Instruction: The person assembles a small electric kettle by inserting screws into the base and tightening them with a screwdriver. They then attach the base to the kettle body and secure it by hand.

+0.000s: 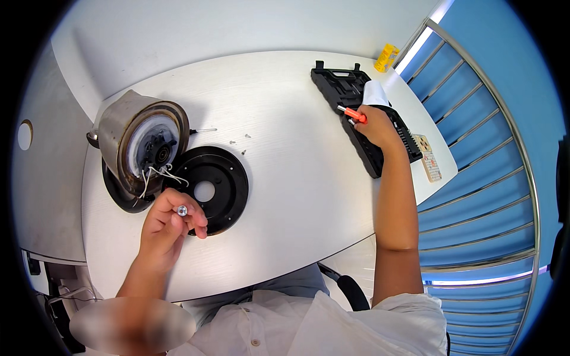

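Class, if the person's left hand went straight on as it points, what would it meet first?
Probably the black round plate with the central hole, though how high the left hand hovers is unclear.

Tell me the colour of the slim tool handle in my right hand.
The slim tool handle is orange-red, showing best in the head view.

No words or numbers can be read: the yellow container (386, 58) at one o'clock bears print too small to decipher, as do the remote control's (433, 168) markings at three o'clock.
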{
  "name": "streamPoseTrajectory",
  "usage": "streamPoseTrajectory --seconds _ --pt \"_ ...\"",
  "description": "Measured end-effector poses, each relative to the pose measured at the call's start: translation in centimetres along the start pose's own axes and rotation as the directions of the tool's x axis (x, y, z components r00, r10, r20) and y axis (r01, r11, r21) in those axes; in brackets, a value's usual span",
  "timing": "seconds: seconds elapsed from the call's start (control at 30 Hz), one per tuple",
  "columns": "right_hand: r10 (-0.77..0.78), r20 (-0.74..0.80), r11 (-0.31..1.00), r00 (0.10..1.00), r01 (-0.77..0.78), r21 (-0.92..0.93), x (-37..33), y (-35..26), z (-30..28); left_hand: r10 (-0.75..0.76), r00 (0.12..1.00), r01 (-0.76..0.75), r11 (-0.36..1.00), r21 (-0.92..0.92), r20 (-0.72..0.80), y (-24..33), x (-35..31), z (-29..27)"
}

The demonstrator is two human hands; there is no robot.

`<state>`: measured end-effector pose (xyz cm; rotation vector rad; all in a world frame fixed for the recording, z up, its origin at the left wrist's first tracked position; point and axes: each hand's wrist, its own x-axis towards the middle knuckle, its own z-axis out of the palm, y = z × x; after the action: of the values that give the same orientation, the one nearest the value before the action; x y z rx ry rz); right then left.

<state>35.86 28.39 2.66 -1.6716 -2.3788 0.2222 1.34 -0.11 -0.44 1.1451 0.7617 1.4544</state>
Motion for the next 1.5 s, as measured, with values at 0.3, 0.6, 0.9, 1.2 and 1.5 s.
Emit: streamPoseTrajectory --seconds 0.3,0.6,0.9,1.2,1.5 --pt "-0.098 -0.037 0.976 0.994 0.103 0.193 -0.4 -1.1 0.2 0.008 1.0 -0.007 0.999 0.034 -0.007 0.0 0.0 -0.1" --pt "-0.06 -0.141 0.997 0.988 0.053 -0.053 -0.6 -3.0 0.3 0.007 1.0 -0.007 0.999 0.044 -0.018 0.0 0.0 0.0" --pt "-0.241 0.263 0.952 0.934 0.281 -0.125 1.7 -13.8 4.8 -0.035 0.998 0.038 0.997 0.063 -0.049 -0.3 0.1 -0.8" --pt "-0.321 0.316 0.8 0.893 0.077 0.594 -2.0 -15.8 1.2 -0.04 0.997 0.036 0.998 -0.057 -0.066 -0.2 -0.1 -0.8" --pt "-0.765 -0.052 0.079 0.642 0.174 0.982 -7.2 -20.5 1.0 -0.288 0.958 0.25 0.831 -0.497 -0.001 0.8 0.3 -1.0"
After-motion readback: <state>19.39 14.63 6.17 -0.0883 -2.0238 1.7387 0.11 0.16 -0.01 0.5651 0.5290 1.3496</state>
